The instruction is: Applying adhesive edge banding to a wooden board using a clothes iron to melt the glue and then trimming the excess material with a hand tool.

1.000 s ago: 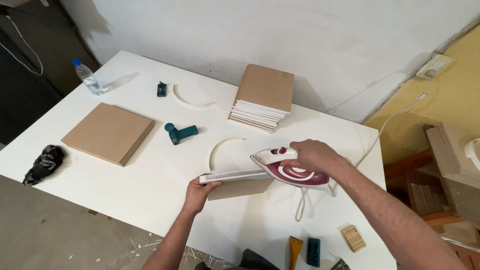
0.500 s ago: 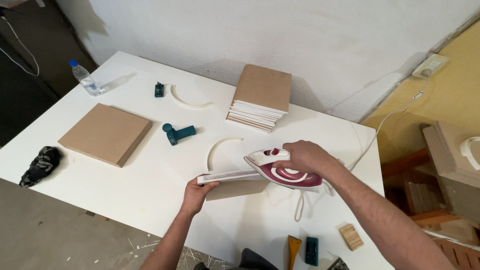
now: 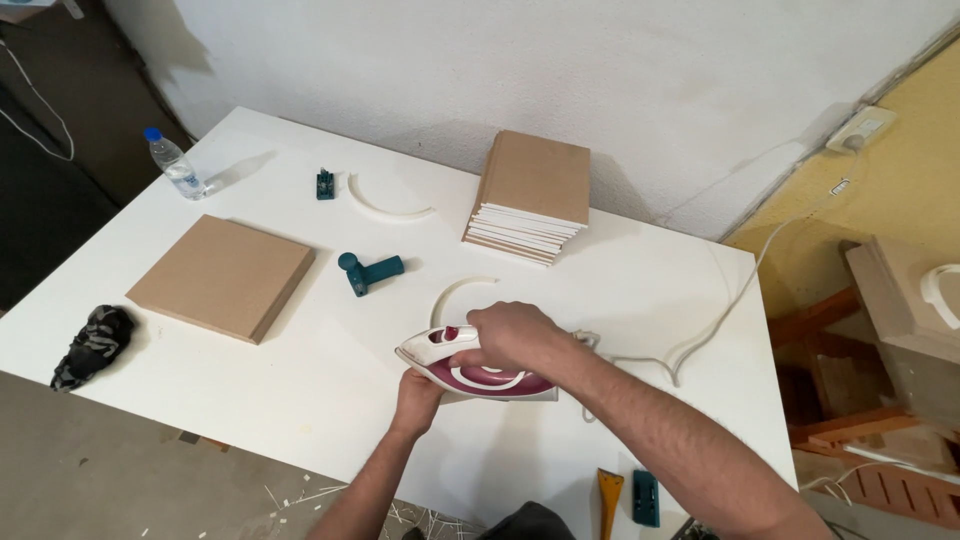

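Observation:
My right hand grips the handle of a white and maroon clothes iron, which lies low over the white table near its front edge. My left hand sits right below the iron's nose, fingers curled on the end of a thin white strip that the iron almost wholly hides. A curved white arc piece lies just behind the iron.
The iron's white cord runs right to a wall socket. On the table: a stack of brown boards, a single brown board, a teal tool, another white arc, a water bottle, a black cloth.
The iron has slid left along the white strip until its nose reaches my left hand, covering the strip. My left hand has stayed at the strip's end.

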